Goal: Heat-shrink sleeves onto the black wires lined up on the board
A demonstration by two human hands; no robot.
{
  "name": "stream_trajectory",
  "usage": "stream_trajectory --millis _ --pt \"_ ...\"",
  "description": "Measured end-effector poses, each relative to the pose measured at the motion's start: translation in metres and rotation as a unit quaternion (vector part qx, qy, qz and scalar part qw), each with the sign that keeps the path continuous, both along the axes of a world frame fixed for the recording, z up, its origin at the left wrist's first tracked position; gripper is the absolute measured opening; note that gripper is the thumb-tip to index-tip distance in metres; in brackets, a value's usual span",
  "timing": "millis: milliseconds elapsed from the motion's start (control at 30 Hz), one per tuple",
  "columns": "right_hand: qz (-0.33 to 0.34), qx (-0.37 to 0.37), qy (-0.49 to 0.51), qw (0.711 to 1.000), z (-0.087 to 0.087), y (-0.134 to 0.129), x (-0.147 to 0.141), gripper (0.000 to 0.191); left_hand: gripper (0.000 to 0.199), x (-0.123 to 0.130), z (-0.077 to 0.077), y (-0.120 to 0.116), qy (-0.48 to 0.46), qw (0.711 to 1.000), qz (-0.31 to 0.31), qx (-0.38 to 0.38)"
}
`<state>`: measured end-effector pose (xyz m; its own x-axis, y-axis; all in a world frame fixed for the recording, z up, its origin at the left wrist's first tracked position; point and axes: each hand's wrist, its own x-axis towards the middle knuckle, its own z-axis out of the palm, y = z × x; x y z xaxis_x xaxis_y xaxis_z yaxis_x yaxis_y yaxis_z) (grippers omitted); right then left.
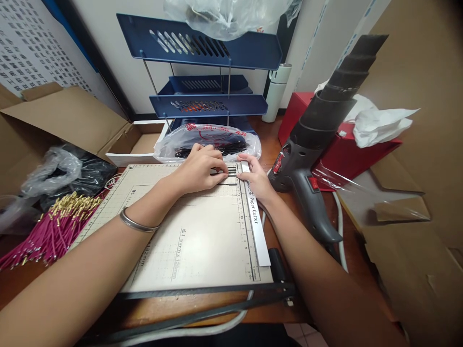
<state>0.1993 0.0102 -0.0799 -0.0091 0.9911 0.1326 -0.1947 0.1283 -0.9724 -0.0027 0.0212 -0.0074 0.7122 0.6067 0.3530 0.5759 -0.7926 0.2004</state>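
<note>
Slim black pieces (231,172) between fingertips (223,178)

1 brown wooden table (206,306) carries a paper cutter (206,241) and red box (361,149).

Clear plastic bag (227,17), far: top cut off by the upper edge. Printed sheet (36,53), far left: characters blurred, illegible. Cardboard box (68,113), left: cropped by the edge. Orange item (197,107), middle rack tier (248,105): mostly hidden, identity unclear. Thin black pieces (232,170): partly covered by left hand (204,166). Dryer-like tool (302,144), right: label too small to read.
</note>
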Motion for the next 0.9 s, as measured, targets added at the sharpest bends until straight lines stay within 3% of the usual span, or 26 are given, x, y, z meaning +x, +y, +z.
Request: stream_trajectory --millis 900 --pt "0.012 -0.015 -0.009 1.0 0.0006 0.0012 0.003 0.06 0.021 0.0009 -0.0022 0.0018 -0.001 1.0 0.012 -0.012"
